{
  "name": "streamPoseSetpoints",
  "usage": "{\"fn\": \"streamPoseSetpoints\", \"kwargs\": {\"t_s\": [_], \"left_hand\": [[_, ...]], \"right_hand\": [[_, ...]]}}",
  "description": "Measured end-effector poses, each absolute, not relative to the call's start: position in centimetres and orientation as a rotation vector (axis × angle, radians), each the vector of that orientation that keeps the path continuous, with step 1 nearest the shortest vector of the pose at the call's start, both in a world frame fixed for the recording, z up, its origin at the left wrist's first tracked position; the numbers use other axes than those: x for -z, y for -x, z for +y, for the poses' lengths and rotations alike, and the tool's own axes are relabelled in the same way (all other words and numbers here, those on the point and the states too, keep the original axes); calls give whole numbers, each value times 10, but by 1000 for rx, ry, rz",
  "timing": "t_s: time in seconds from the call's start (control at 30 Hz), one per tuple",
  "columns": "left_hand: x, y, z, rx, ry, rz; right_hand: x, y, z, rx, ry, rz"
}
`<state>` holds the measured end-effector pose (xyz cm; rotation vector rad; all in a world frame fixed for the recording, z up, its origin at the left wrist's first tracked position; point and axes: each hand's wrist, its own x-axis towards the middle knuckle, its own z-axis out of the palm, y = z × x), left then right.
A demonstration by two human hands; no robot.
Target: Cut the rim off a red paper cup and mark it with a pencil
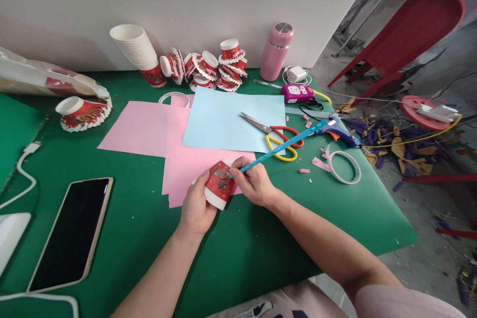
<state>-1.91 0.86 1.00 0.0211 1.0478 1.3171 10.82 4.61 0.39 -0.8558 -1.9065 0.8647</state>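
Note:
My left hand [198, 208] is wrapped around a red printed paper cup [219, 184], which lies tilted with its white rim towards me. In my right hand [255, 181] is a long, slim blue pen [274, 151], pinched near its lower end. The pen's tip meets the printed side of the cup, or is very close to it; any mark there is too small to tell. Below and behind the hands lie pink paper sheets [145, 129] and a light blue sheet [219, 119]. Scissors [274, 134] with red and yellow handles rest open on the blue sheet.
Along the wall stand stacked paper cups [134, 49], several frilled red cups [203, 67] and a pink bottle [277, 52]. A blue glue gun [343, 134], tape roll [345, 168] and purple box [298, 93] lie right. A phone [70, 233] lies left.

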Motion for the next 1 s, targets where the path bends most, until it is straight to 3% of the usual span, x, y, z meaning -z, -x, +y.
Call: {"fn": "streamPoseSetpoints", "kwargs": {"t_s": [1.0], "left_hand": [[-5,13,1,-1360,-202,1065]], "right_hand": [[-2,-106,47,-724,857,-1880]]}}
